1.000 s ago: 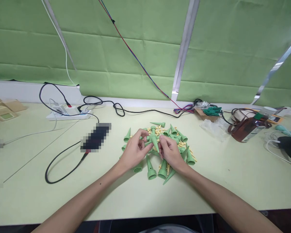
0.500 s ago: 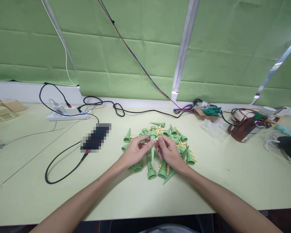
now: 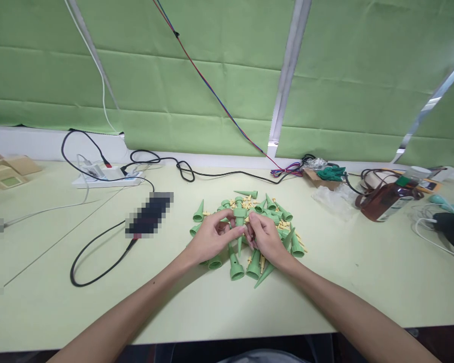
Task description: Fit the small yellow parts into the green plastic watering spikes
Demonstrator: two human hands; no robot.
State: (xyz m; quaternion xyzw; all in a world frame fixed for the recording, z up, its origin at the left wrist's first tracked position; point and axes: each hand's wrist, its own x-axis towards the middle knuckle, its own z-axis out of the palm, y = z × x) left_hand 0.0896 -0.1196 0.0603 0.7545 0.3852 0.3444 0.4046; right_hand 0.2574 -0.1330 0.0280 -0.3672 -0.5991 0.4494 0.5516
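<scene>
A green plastic watering spike (image 3: 239, 218) points downward between my hands, its wide collar at the top. My left hand (image 3: 214, 234) is closed on it, with the thumb across its front. My right hand (image 3: 265, 236) pinches a small yellow valve piece (image 3: 247, 220) at the right side of the spike. Whether the valve sits inside the spike's hole I cannot tell. Around and beneath both hands lies a heap of other green spikes (image 3: 236, 269), mixed with small yellow valve pieces (image 3: 283, 200).
A blurred-out black device (image 3: 149, 214) with a cable lies to the left, before a white power strip (image 3: 108, 179). On the right stand a brown bottle (image 3: 388, 201), a clear plastic bag (image 3: 336, 199) and a small cardboard box (image 3: 320, 179). Cardboard pieces (image 3: 7, 171) lie far left.
The spike has shifted slightly right and turned a little. My left thumb has slid lower and to the right across it. The right hand has barely moved.
</scene>
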